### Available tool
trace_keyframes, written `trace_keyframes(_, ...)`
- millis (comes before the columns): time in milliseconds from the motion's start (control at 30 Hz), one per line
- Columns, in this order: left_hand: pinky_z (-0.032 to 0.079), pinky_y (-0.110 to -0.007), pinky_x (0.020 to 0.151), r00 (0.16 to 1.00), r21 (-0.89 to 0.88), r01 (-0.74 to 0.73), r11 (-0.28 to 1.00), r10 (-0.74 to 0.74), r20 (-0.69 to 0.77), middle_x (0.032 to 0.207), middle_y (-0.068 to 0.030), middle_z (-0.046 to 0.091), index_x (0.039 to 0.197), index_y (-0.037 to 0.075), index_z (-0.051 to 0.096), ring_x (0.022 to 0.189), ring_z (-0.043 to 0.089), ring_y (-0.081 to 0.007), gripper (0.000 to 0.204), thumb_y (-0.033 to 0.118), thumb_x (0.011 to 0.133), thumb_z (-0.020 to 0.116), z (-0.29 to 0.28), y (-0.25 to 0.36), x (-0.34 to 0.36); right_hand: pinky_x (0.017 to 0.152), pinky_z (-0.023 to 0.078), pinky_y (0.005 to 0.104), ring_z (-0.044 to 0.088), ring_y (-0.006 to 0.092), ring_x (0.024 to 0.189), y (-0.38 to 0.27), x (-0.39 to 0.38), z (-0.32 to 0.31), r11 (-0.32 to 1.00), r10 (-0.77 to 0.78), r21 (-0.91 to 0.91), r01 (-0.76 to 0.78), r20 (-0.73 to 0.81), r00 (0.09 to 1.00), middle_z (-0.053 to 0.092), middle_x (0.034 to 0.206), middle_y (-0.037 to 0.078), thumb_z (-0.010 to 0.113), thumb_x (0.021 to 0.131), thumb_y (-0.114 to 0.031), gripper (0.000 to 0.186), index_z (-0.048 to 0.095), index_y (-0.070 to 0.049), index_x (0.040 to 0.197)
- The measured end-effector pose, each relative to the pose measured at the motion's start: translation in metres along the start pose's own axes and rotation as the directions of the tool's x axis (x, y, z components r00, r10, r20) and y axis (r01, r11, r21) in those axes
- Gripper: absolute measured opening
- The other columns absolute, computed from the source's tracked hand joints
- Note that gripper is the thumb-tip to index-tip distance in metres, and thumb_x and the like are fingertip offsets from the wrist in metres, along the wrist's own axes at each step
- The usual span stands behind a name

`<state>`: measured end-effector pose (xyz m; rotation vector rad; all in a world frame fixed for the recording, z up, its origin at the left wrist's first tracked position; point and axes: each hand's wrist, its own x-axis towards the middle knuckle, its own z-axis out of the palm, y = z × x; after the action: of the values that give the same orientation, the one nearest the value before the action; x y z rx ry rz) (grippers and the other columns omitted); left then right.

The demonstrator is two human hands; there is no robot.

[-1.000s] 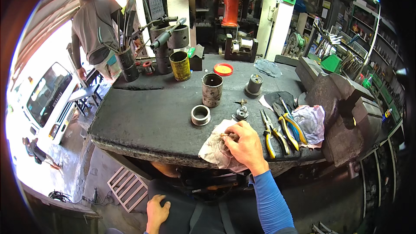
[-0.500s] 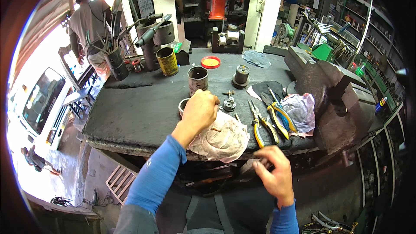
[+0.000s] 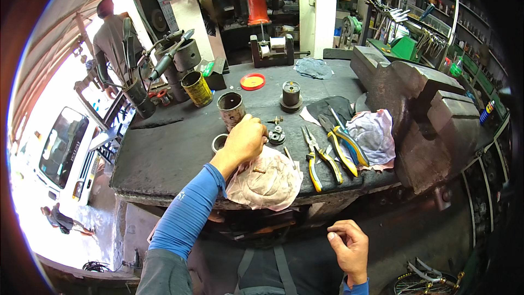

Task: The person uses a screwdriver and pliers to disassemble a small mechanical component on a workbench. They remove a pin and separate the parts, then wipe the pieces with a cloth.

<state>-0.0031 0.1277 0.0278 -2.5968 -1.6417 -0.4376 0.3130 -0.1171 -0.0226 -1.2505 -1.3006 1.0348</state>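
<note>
Over the near middle of the bench, my left hand (image 3: 245,139) is closed, fingertips pointing down and hidden, so what they hold cannot be seen. It is beside a worn metal cylinder (image 3: 230,107) and a metal ring (image 3: 219,142). Under the wrist lies a crumpled pale cloth (image 3: 267,183) with a small copper-coloured piece (image 3: 258,170) on it. A small round metal part (image 3: 277,135) stands just right of the hand. My right hand (image 3: 352,248) hovers in front of the bench edge, fingers curled and thumb against them; any small thing inside is hidden.
Two yellow-handled pliers (image 3: 322,158) lie right of the cloth, beside a folded rag (image 3: 372,137). A large vise (image 3: 426,114) fills the right end. Behind are a motor-like part (image 3: 291,97), red lid (image 3: 252,82) and yellow can (image 3: 197,89). A person (image 3: 112,43) stands far left.
My right hand has moved down, away from the bench edge. My left hand stays closed beside the cylinder and cloth. The whole view has shifted slightly.
</note>
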Motion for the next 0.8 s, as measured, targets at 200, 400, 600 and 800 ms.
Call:
trace_keyframes(200, 0.052, -0.044, 0.094, 0.999, -0.083, 0.026, 0.996, -0.028, -0.023, 0.101, -0.0155, 0.070, 0.103, 0.004, 0.082, 0.104, 0.063, -0.0347, 0.019, 0.017, 0.089, 0.077, 0.000, 0.003, -0.009, 0.071, 0.053, 0.0261, 0.067, 0.0132, 0.080, 0.008, -0.002, 0.024, 1.000, 0.002, -0.018, -0.001, 0.056, 0.998, 0.070, 0.100, 0.009, 0.074, 0.090, 0.000, 0.011, 0.075, 0.004, 0.101)
trace_keyframes(400, 0.052, -0.045, 0.095, 1.000, -0.077, 0.015, 0.997, -0.015, 0.008, 0.101, -0.0159, 0.070, 0.100, 0.003, 0.079, 0.106, 0.063, -0.0350, 0.015, 0.013, 0.088, 0.077, -0.007, 0.002, -0.006, 0.069, 0.052, 0.0260, 0.066, 0.0128, 0.077, 0.017, -0.010, 0.028, 0.999, 0.025, -0.025, -0.024, 0.046, 0.999, 0.071, 0.100, 0.008, 0.074, 0.090, 0.000, 0.011, 0.075, 0.003, 0.100)
trace_keyframes(600, 0.054, -0.042, 0.087, 0.938, -0.302, -0.146, 0.942, 0.035, -0.345, 0.097, -0.0141, 0.070, 0.092, 0.000, 0.073, 0.097, 0.066, -0.0353, 0.008, 0.005, 0.086, 0.076, -0.027, 0.023, -0.026, 0.072, 0.053, 0.0265, 0.067, 0.0133, 0.081, 0.014, -0.018, 0.028, 0.998, 0.067, 0.019, -0.067, 0.001, 0.998, 0.071, 0.098, 0.009, 0.074, 0.091, 0.001, 0.011, 0.076, 0.003, 0.101)
trace_keyframes(800, 0.056, -0.036, 0.075, 0.693, -0.146, -0.391, 0.909, 0.186, -0.696, 0.101, -0.0067, 0.072, 0.097, 0.010, 0.081, 0.085, 0.067, -0.0273, 0.031, -0.003, 0.068, 0.079, -0.076, 0.090, -0.118, 0.081, 0.054, 0.0275, 0.067, 0.0147, 0.090, -0.050, 0.014, 0.051, 0.958, -0.119, 0.269, 0.098, 0.059, 0.991, 0.071, 0.100, 0.012, 0.076, 0.089, 0.005, 0.016, 0.075, 0.006, 0.105)
